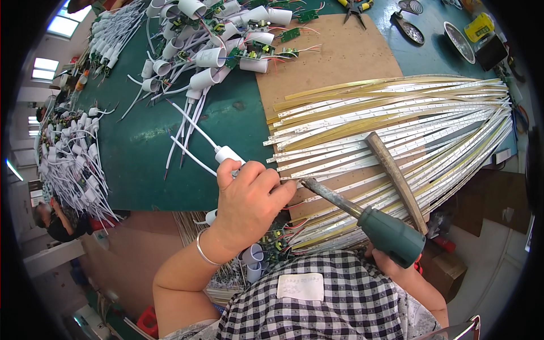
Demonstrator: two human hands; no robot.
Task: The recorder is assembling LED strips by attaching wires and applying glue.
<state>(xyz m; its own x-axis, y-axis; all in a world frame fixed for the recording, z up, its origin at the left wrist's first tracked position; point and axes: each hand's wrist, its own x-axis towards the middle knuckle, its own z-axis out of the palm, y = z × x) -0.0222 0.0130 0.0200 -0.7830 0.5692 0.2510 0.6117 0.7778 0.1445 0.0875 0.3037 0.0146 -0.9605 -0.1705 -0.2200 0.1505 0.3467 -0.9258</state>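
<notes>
My left hand (249, 195) is closed round a white plastic cap (229, 155) with a white cable running out of its far end. Its fingertips pinch near the ends of the LED strips (331, 160), where a thin wire meets a strip. In my right hand (388, 264), partly hidden behind the handle, is a soldering iron (391, 235) with a green handle. The iron's dark tip (307, 182) is right beside my left fingertips; whether it touches the wire I cannot tell. White and yellow-edged strips fan out to the right, under a wooden bar (396, 180).
White caps with cables and green circuit boards (209, 56) are heaped at the far side of the green table (141, 181). More bundles (73, 153) lie at the left. A brown board (317, 51), pliers (355, 8) and a metal dish (458, 42) are farther off. Another person (63, 221) is at far left.
</notes>
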